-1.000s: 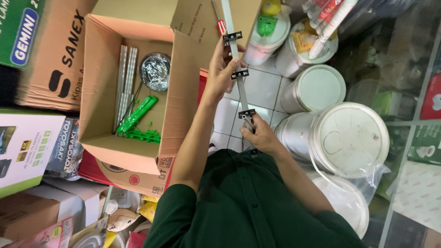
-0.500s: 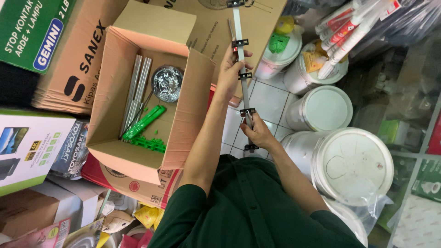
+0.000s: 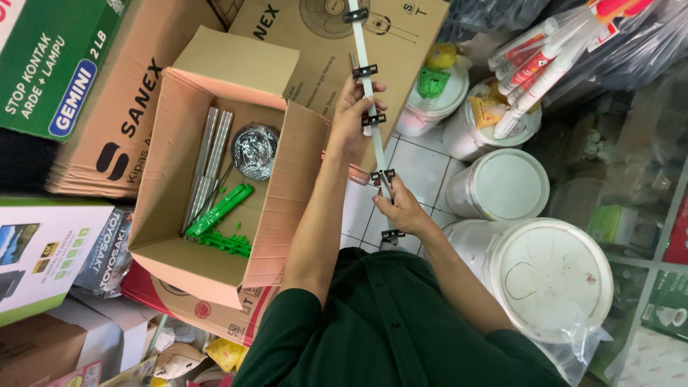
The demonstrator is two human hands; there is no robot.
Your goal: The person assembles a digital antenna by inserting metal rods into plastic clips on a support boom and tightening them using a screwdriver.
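An open cardboard box [image 3: 215, 186] sits at the left, holding metal rods [image 3: 208, 165], a shiny coil of chain [image 3: 254, 149] and green plastic parts [image 3: 223, 222]. White lidded buckets [image 3: 548, 276] stand at the right on the tiled floor [image 3: 416, 168]. Between them, a long white strip [image 3: 370, 107] with black clips runs upright over the floor. The left hand [image 3: 352, 123] is closed around its middle; the right hand [image 3: 400, 208] grips it lower down
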